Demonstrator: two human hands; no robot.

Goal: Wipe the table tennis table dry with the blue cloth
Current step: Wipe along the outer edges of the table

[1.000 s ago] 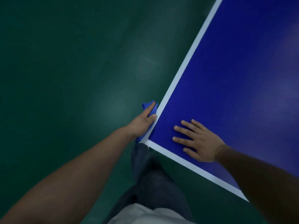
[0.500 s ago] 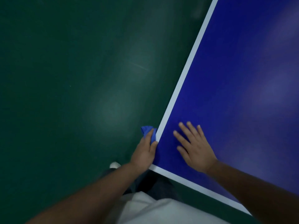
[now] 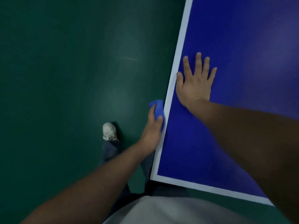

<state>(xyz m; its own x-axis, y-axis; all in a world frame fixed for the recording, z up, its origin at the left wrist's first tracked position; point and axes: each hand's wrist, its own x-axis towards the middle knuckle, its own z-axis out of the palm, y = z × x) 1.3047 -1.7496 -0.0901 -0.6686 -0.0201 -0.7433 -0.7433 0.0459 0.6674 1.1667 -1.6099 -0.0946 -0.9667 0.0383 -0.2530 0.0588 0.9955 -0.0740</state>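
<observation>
At the near left corner of the blue table tennis surface (image 3: 242, 46), both hands are in play. The left hand (image 3: 152, 133) sits right along the outside of the long side edge, just past the white border line (image 3: 175, 75). It's holding the blue cloth (image 3: 158, 108), bunched up, with the thumb on one side and a finger on the other. The cloth sticks out ahead of the fingertips and looks pressed against the rim of the surface rather than lying on top of it. I can't really tell how much of the cloth is tucked under the palm.

The right hand (image 3: 195, 84) is flat on top, palm down, fingers spread wide and holding nothing. Its thumb is just inside the white line, and the forearm comes in across the corner.

Below it's all dark green floor (image 3: 64, 78). One white sneaker (image 3: 109, 131) is planted just left of the left wrist, with a dark jeans leg (image 3: 111, 151) above it. A pale shirt (image 3: 153, 210) fills the bottom of the view.
</observation>
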